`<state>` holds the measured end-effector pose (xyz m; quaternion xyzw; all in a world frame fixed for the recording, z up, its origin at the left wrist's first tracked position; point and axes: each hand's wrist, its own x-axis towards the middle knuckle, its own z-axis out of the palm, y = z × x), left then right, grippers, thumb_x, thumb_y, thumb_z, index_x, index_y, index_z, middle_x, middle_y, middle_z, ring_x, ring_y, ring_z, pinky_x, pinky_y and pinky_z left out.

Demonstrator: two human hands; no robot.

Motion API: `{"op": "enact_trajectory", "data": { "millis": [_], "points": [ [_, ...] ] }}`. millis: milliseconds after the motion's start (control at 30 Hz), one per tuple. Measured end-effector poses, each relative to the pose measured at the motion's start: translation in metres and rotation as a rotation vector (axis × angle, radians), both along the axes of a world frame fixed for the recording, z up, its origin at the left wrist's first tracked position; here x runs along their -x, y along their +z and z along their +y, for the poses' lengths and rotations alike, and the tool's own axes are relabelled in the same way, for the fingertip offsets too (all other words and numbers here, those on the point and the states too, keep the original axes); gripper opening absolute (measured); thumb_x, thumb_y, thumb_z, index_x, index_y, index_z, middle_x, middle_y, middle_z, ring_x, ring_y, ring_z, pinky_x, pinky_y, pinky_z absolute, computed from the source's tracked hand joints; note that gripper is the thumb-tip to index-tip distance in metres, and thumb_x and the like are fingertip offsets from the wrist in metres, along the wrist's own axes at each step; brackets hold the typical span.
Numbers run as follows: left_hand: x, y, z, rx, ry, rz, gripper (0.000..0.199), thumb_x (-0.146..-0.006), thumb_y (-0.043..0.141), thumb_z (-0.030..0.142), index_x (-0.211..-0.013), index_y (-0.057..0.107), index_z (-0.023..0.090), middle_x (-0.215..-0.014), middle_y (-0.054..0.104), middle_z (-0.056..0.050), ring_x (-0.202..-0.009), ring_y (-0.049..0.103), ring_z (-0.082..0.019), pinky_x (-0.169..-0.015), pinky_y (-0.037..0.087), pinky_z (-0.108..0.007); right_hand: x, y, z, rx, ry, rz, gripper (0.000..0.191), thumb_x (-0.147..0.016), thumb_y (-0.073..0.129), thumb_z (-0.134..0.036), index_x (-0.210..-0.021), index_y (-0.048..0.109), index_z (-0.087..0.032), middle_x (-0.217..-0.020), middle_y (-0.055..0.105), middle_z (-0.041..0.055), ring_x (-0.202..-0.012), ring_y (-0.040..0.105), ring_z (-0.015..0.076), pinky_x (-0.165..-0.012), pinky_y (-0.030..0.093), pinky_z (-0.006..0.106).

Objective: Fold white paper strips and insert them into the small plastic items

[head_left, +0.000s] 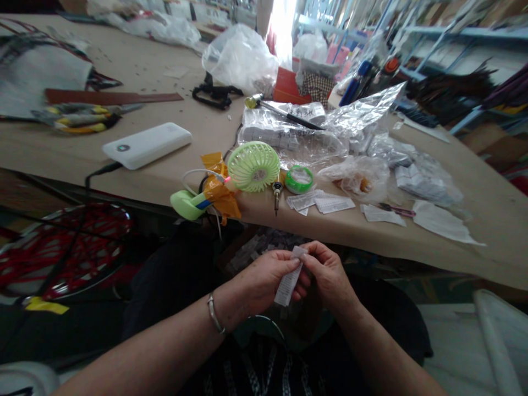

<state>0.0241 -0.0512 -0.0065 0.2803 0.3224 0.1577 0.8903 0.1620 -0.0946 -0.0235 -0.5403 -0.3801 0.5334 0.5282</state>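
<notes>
Below the table's front edge, both hands meet over a narrow white printed label (287,284) with lines of small text. My left hand (270,275) grips it near its upper part, thumb on top. My right hand (325,269) pinches the label's upper end between thumb and fingers. Beneath the hands, a box with many small pale pieces (264,245) shows in shadow. On the table just beyond lie stacks of similar printed labels (334,202), a single loose label (383,215) and small tweezers or snips (398,209).
A green fan (253,168) with orange tape stands at the table's front edge, beside a pointed tool (276,195) and a green round tin (299,180). A white power bank (148,144), pliers (82,118), a hammer (284,111) and plastic bags (358,176) lie around.
</notes>
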Motion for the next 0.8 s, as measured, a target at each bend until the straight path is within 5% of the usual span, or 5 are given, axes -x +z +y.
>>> {"op": "enact_trajectory", "data": {
  "millis": [167, 367, 800],
  "points": [
    [0.002, -0.002, 0.002, -0.017, 0.028, 0.018, 0.014, -0.079, 0.058, 0.028, -0.079, 0.057, 0.014, -0.061, 0.056, 0.0, -0.047, 0.053, -0.009, -0.047, 0.04, -0.021, -0.001, 0.004, -0.002, -0.191, -0.025, -0.327, 0.021, -0.081, 0.058, -0.031, -0.099, 0.056, -0.021, -0.083, 0.061, 0.0008, -0.072, 0.059, 0.013, -0.066, 0.049, 0.025],
    [0.002, 0.0, 0.002, -0.023, 0.044, 0.004, 0.016, -0.075, 0.062, 0.028, -0.077, 0.056, 0.014, -0.059, 0.055, 0.0, -0.048, 0.052, -0.009, -0.048, 0.039, -0.021, -0.007, 0.01, -0.001, -0.42, 0.031, -0.794, 0.028, -0.085, 0.05, -0.027, -0.112, 0.057, -0.022, -0.106, 0.06, 0.0075, -0.098, 0.057, 0.0203, -0.087, 0.047, 0.035],
    [0.0, 0.007, 0.0, -0.041, 0.059, 0.045, 0.012, -0.075, 0.06, 0.024, -0.074, 0.057, 0.012, -0.056, 0.056, 0.0, -0.045, 0.052, -0.008, -0.047, 0.037, -0.02, -0.003, 0.007, -0.001, -0.433, 0.07, -0.882, 0.028, -0.087, 0.048, -0.026, -0.112, 0.057, -0.02, -0.103, 0.061, 0.0085, -0.096, 0.058, 0.0209, -0.085, 0.048, 0.035]
  ]
}}
